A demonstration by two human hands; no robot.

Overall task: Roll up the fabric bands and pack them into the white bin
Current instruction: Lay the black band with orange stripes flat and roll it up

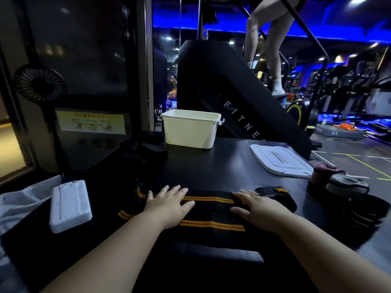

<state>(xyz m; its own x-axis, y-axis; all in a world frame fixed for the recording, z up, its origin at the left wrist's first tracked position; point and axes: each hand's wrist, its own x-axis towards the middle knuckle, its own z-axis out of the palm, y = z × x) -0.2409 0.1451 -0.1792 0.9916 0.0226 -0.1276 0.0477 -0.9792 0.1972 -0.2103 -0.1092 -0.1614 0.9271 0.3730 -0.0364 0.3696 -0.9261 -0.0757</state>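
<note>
Black fabric striped with orange is spread along the near tabletop [222, 166], where a band [211, 211] is pressed flat under both hands. The left hand [169, 206] is laid palm-down on the band's left half, with fingers straight and slightly spread. The right hand [260, 210] is laid the same way on the right half, with fingers straight and close together. Nothing is gripped by either. The white bin [190, 130] is stood at twelve o'clock from the hands, well apart from them and near the far edge, with its top uncovered; its inside cannot be seen. A white lid [279, 159] is laid flat at two o'clock. Just beyond it, at three o'clock, a maroon roll [325, 171] and a grey roll [347, 183] are set side by side. A second striped band [359, 214] is left loose just nearer than them. A dark heap of fabric [143, 151] is piled at eleven o'clock, just left of the bin. A white power bank [70, 205] is placed at nine o'clock, beside a pale cloth [19, 199]. Behind the tabletop, a black stair machine [222, 85] is occupied by a person of whom only the legs [270, 49] are shown, and a small black fan [40, 83] is seen at ten o'clock.
</note>
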